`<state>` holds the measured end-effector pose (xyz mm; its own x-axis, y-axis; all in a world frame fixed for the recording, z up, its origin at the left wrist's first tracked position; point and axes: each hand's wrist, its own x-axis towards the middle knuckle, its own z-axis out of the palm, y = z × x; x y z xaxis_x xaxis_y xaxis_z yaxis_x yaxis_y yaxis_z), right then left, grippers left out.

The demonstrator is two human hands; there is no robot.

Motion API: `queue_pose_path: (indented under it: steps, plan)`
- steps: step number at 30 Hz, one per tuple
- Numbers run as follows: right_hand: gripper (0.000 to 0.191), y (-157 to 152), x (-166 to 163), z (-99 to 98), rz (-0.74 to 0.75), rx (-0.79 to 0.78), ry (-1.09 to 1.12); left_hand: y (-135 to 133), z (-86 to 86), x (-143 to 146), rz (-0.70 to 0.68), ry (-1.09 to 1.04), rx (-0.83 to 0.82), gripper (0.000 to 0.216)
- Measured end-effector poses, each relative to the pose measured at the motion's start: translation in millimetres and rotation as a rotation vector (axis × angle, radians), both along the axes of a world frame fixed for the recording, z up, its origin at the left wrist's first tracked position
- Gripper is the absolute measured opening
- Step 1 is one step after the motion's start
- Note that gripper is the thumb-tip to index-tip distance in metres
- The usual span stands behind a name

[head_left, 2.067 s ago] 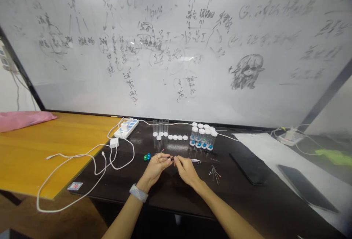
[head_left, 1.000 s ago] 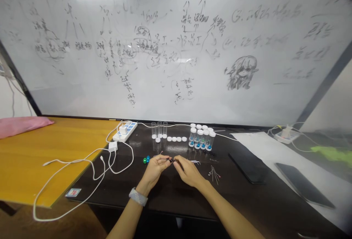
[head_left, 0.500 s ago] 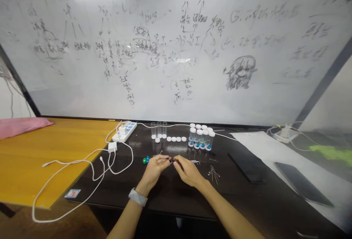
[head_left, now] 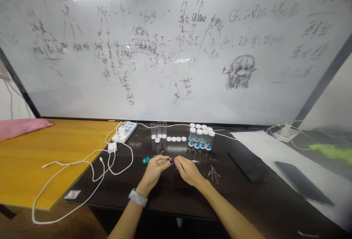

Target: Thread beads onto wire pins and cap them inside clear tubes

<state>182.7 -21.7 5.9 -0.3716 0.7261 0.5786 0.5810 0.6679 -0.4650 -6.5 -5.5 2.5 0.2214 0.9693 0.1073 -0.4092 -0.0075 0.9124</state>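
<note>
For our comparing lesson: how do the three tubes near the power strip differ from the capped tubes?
Contents: the capped tubes hold blue balls; the three tubes show none.
Tops: the capped tubes have white caps; the three tubes show white only at the bottom.
Number: the capped tubes outnumber the three tubes.
Both are clear and upright on the dark table.

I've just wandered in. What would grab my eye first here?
First, the huge whiteboard behind the dark table, covered in handwriting, with a sketched figure toward its right. Then the left hand, pinching a small dark piece close to the right hand, low in the middle. Beyond the right hand stand clear tubes with white caps, some showing blue balls.
</note>
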Motion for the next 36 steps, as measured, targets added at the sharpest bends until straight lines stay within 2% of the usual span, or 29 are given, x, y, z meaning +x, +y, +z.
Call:
queue_pose_path:
  steps: [2, 5, 9, 14, 17, 21, 24, 27, 29, 32, 36]
  plan:
    - [0.031, 0.3, -0.1, 0.2, -0.016, -0.014, 0.001, -0.3, 0.7, 0.1, 0.004, 0.003, 0.000, 0.035]
    - [0.013, -1.7, 1.9, 2.2, -0.015, -0.035, 0.026, -0.1, 0.6, 0.0, 0.014, 0.002, -0.003, 0.036]
    - [0.010, -2.9, 1.7, 2.3, 0.013, -0.006, -0.006, 0.4, -0.9, -0.2, 0.002, 0.007, 0.001, 0.035]
    - [0.028, -0.6, -0.5, -0.5, 0.002, -0.019, -0.020, 1.9, -2.9, -0.2, -0.006, 0.014, 0.028, 0.035]
    - [0.014, -1.1, 0.8, -0.1, -0.004, -0.037, 0.010, 2.6, -3.1, -0.3, 0.010, -0.004, 0.012, 0.037]
    - [0.013, -0.6, 1.3, 0.2, 0.011, 0.002, 0.033, 1.8, -2.3, -0.1, 0.007, -0.021, -0.007, 0.036]
    - [0.023, -0.2, 1.0, -0.2, 0.007, 0.006, 0.021, 1.0, -1.4, 0.3, 0.006, -0.019, -0.005, 0.034]
    - [0.014, -1.1, 1.5, -1.0, -0.003, -0.011, 0.028, 0.6, -0.5, 0.3, 0.010, -0.024, -0.005, 0.035]
    - [0.020, -1.3, 1.7, -2.1, 0.005, -0.003, 0.047, 0.4, -0.1, 0.3, 0.007, -0.030, -0.005, 0.035]
    - [0.015, 0.0, 1.1, -3.2, 0.027, 0.017, 0.061, 0.0, 0.1, 0.5, 0.007, -0.028, -0.010, 0.035]
    - [0.019, 0.9, 1.9, -2.0, -0.003, 0.010, 0.038, -0.1, 0.0, 0.8, 0.009, -0.016, -0.006, 0.034]
